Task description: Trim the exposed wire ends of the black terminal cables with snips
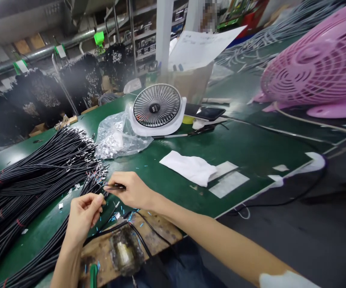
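My left hand (84, 214) is closed in a pinch, thumb against fingers, at the front end of the cable bundles. What lies between its fingertips is too small to make out. Just right of it and slightly higher, my right hand (132, 190) grips a slim dark tool (117, 187) that looks like tweezers. Both hands are close together but apart. Bundles of black cables (41, 176), tied with red bands, spread out on the left, their stripped ends near my hands. Under my wrists a worn wooden board (161, 232) carries loose black cables and bits of blue insulation.
A small white fan (157, 110) stands beyond a clear plastic bag (115, 134) of small metallic parts. A white folded cloth (188, 167) lies on the green table (173, 196). Farther right are a phone (204, 112) and a pink fan (314, 64). A green-handled tool (93, 275) is in front.
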Tool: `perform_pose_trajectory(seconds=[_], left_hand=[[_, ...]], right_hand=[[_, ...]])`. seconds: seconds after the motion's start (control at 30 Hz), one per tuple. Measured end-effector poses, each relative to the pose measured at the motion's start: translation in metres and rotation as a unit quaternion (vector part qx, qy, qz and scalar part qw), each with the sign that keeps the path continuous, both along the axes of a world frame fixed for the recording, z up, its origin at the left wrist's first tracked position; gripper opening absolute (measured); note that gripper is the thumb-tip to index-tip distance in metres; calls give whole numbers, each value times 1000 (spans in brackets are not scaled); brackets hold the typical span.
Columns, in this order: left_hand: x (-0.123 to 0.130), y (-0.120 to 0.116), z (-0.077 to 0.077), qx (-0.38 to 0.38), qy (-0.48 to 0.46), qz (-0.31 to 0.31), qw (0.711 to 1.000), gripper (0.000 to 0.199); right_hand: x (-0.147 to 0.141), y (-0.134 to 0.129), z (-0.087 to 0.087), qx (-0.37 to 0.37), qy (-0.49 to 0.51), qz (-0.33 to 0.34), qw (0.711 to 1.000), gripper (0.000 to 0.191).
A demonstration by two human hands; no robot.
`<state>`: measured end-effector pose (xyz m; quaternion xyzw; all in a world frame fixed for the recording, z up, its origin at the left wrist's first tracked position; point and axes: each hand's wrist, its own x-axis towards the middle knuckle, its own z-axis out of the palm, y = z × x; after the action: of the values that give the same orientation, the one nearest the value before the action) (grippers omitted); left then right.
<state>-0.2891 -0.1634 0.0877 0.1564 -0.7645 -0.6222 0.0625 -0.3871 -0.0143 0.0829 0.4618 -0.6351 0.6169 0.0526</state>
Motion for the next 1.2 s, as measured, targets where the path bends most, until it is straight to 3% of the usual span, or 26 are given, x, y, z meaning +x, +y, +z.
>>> perform_pose_trajectory(seconds=[0.07, 0.13, 0.2, 0.27, 0.33, 0.43, 0.53, 0.6, 0.7, 0.8, 0.9, 0.97, 1.1, 1.2], left_hand=[[0, -2, -1, 5, 6, -12, 1000, 44], [-2, -4, -2, 12, 20, -19, 1000, 43], [-4, -5, -3, 16, 34, -26, 999, 38], [-6, -3, -5, 6, 40, -22, 999, 32], [-6, 0, -6, -20, 41, -5, 999, 28], [-5, 3, -5, -40, 35, 29, 998, 28], [-2, 3, -1, -19, 0, 56, 998, 38], [-1, 2, 1, -14, -12, 52, 998, 42], [-1, 1, 3, -23, 7, 37, 999, 43], [-3, 0, 3, -12, 5, 33, 999, 46], [-5, -1, 4, 9, -22, 32, 999, 50], [-5, -3, 6, 12, -29, 34, 999, 50], [-4, -6, 8, -2, -9, 31, 999, 46], [-4, -3, 4, -31, 32, 25, 999, 37]], right_hand=[[6, -5, -2, -13, -124, 71, 990, 35], [10, -9, -5, -16, -266, 161, 950, 40], [12, -10, -6, -9, -315, 199, 928, 42], [10, -9, -6, 4, -230, 121, 966, 39], [6, -4, -4, 18, -69, -7, 997, 32], [-4, 5, 0, 9, 85, -156, 984, 23], [-12, 12, 4, -43, 62, -251, 965, 26], [-13, 13, 4, -35, 72, -199, 977, 24], [-9, 10, 0, 26, 164, -86, 982, 12], [-8, 8, -7, 71, 280, -93, 953, 14], [-9, 10, -10, 58, 345, -111, 930, 22], [-8, 12, -10, 39, 315, -82, 945, 22], [-1, 10, -6, -12, 139, 40, 989, 10], [2, 5, -2, 6, 9, -1, 1000, 13]])
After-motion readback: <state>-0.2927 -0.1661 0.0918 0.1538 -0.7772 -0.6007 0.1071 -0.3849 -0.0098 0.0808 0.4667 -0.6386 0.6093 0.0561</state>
